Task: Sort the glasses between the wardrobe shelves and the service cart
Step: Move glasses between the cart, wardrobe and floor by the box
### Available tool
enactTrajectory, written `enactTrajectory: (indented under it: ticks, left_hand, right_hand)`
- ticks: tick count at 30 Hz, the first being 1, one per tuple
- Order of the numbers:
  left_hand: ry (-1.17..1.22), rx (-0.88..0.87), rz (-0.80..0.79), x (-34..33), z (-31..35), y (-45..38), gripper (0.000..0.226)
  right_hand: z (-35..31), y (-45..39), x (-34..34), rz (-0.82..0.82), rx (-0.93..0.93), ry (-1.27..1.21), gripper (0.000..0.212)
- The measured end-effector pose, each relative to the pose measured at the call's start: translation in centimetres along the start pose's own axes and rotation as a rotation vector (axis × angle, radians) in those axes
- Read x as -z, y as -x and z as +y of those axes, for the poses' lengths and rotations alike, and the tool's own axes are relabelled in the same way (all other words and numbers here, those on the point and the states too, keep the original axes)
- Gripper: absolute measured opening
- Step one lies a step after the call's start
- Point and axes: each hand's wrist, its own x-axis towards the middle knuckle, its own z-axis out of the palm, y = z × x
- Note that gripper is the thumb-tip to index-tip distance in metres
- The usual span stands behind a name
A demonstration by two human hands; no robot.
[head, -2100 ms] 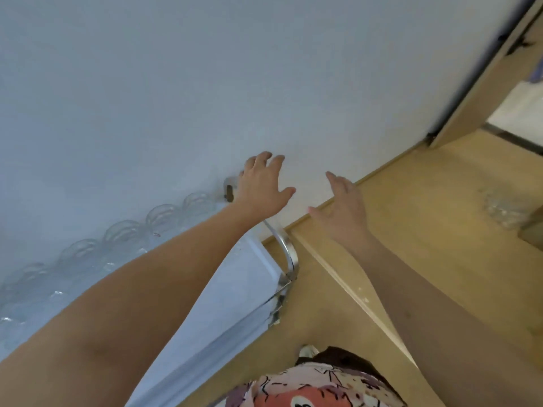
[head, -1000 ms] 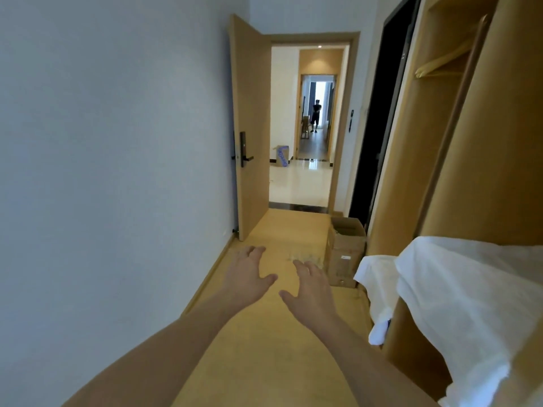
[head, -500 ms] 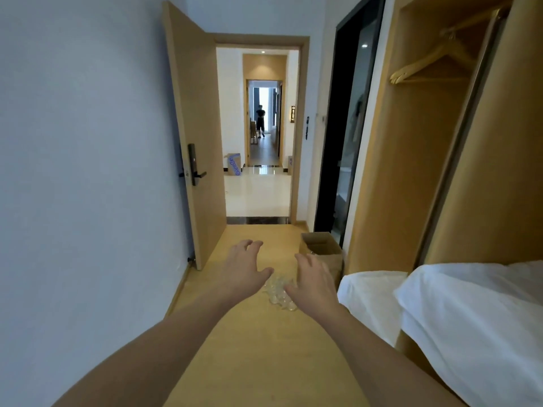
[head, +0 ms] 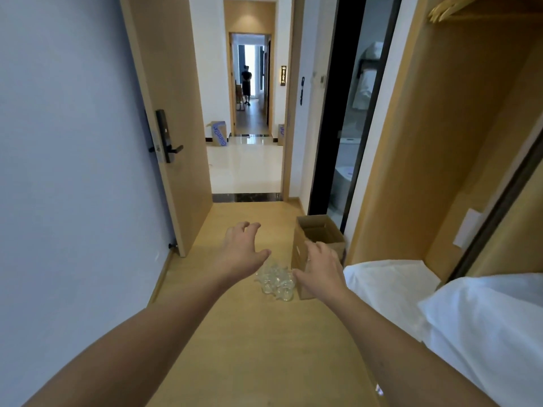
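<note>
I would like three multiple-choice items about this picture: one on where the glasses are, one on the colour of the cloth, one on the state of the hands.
1. Where are the glasses?
A. on the floor beside the box
B. inside the box
C. on the white cloth

2. What colour is the cloth at the right?
A. blue
B. white
C. brown

3. What is the state of the two hands?
A. both grip a glass
B. one holds the box
C. both open and empty

Answers:
1. A: the clear glasses stand in a cluster on the wooden floor, just left of the cardboard box.
2. B: the cloth at the right edge is plain white.
3. C: the left hand and right hand are held out with fingers spread, above the glasses, and hold nothing.
</note>
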Motion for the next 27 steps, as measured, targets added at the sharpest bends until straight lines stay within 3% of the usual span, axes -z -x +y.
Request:
enactTrajectory:
  ticks: [12,27]
  left_hand:
    - [-0.003,0.097,-0.089,-8.0,-1.2,-21.0,0.076]
    - [0.014,0.165,-0.241,-18.7,-11.3,-38.0,0.077]
  right_hand:
    - [5.5,-21.9,-4.0,-0.145,-0.049,-0.07,0.072]
    - [7.9,-39.4,-16.3,-0.26,-0.194,-0.051,0.069]
